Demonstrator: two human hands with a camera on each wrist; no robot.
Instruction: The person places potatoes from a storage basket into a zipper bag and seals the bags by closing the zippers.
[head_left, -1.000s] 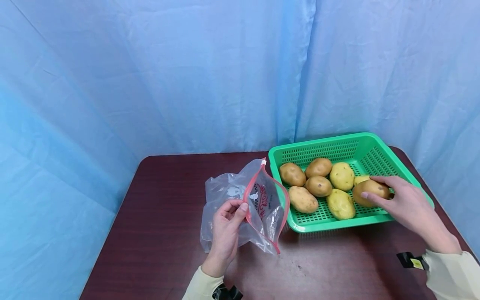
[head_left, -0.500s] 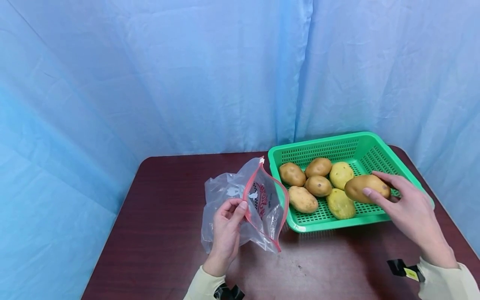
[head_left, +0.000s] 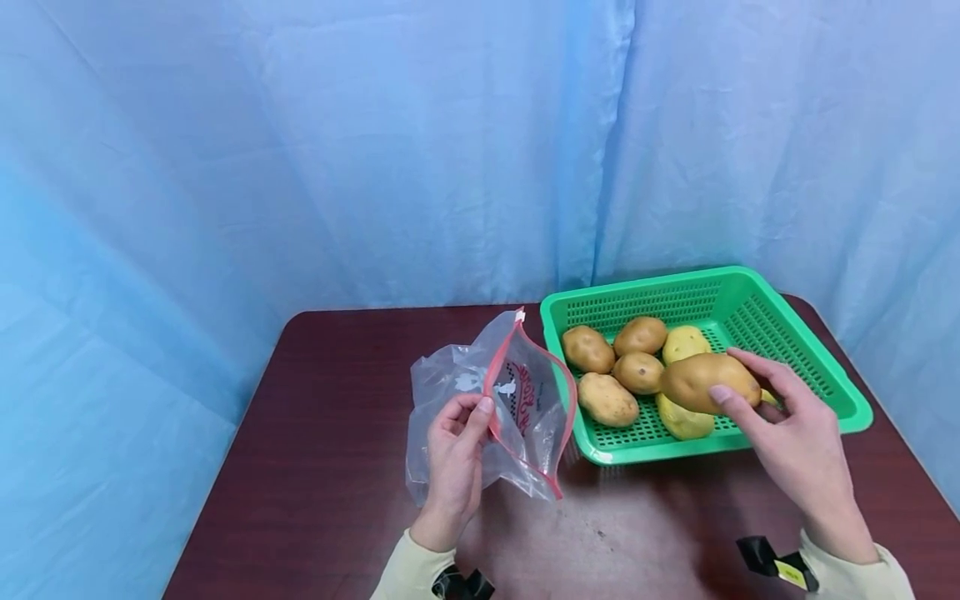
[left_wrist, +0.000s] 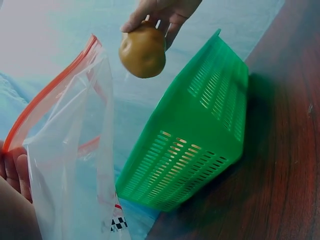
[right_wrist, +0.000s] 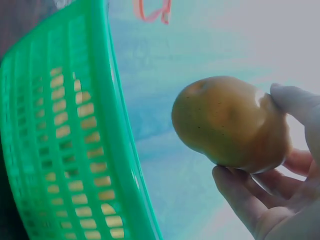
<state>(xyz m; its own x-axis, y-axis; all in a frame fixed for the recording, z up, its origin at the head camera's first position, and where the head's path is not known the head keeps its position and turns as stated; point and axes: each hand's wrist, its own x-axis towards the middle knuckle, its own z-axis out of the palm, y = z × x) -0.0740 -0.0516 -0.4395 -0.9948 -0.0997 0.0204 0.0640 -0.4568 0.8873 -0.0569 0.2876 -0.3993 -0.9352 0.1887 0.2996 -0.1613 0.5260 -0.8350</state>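
Note:
My left hand pinches the red-edged rim of a clear zip bag between thumb and fingers. The bag's mouth gapes toward the right, and its white slider sits at the top corner. Over the green basket, my right hand grips a brown potato by its right end. In the right wrist view the thumb and fingertips press on opposite sides of this potato, which hangs above the basket's rim. Several brown and yellowish potatoes lie in the basket, some partly hidden behind the held one.
A dark reddish-brown table carries the bag and the basket. Behind it hangs a blue curtain. The basket's left wall stands right beside the bag's mouth.
The right hand has lifted the brown potato from the basket's right part and carried it left and up toward the bag. The left hand keeps its hold on the bag, nearly still.

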